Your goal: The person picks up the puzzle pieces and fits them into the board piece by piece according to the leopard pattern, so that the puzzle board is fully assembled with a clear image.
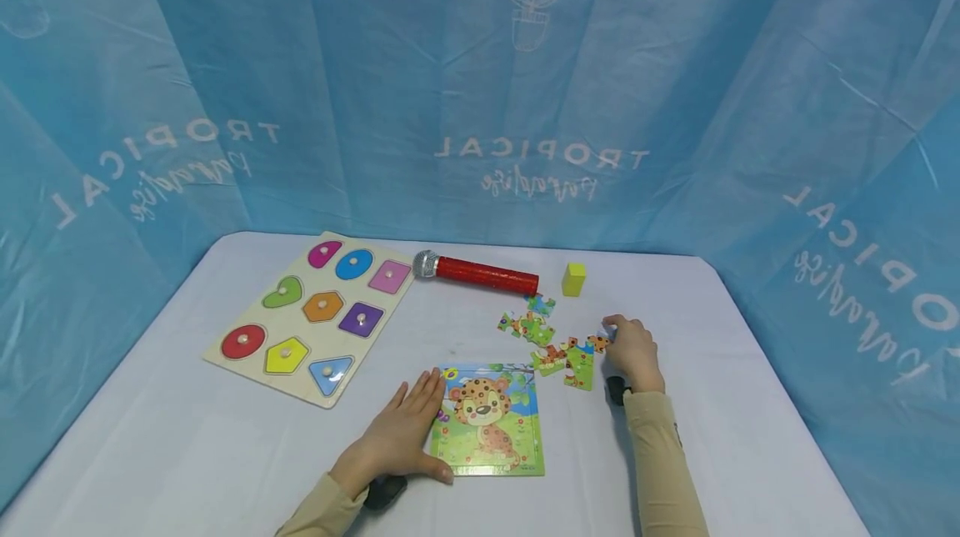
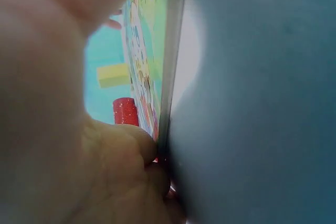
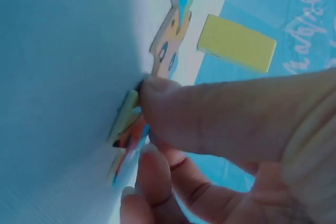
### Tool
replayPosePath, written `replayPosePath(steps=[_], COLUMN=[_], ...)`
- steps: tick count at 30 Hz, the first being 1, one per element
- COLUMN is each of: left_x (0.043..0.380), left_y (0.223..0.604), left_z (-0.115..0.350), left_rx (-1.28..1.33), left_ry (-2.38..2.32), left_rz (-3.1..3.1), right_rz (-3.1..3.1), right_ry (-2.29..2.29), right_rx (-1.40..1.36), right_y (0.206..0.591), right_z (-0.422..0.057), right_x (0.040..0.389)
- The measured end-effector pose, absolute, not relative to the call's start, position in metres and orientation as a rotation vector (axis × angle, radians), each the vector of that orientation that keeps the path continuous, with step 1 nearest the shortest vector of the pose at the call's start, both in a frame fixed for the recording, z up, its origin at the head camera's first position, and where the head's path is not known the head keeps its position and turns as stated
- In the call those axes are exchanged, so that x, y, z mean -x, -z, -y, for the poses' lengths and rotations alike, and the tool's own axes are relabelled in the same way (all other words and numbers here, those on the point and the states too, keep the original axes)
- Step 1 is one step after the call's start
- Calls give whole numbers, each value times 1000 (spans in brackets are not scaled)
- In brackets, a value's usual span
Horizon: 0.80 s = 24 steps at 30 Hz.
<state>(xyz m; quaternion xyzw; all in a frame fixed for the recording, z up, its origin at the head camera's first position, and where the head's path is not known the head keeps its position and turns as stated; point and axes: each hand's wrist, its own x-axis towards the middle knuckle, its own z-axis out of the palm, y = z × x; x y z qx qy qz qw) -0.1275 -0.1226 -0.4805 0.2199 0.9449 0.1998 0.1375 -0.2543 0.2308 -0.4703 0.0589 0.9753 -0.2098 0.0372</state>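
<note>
A square puzzle board [image 1: 487,420] with a cartoon leopard picture lies on the table. My left hand [image 1: 405,429] rests with fingers extended along its left side, thumb near the lower left corner. In the left wrist view the board's edge [image 2: 170,51] runs past the thumb and fingers. To the right of the board, my right hand [image 1: 633,351] pinches a small jigsaw piece [image 3: 131,132] between thumb and fingers, low over the table. Next to it lies a spotted jigsaw piece [image 1: 597,343]. Several loose jigsaw pieces [image 1: 579,366] lie between the board and the right hand.
A red microphone [image 1: 487,273] with a silver head lies behind the loose pieces. A yellow block [image 1: 573,279] stands to its right. At the left is a wooden shape board [image 1: 303,316] with knobbed pieces. Blue printed cloth [image 1: 465,87] hangs around the white table [image 1: 172,437].
</note>
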Motion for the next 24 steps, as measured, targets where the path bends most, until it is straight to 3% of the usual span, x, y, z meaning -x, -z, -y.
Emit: replayPosePath(steps=[24], left_x=[127], left_y=[479], left_z=[122], left_rx=[-624], left_ry=[-593], left_rz=[-2735], right_rz=[-2764], right_ry=[970], right_rx=[-245], right_y=[460], right_z=[-240], right_x=[251])
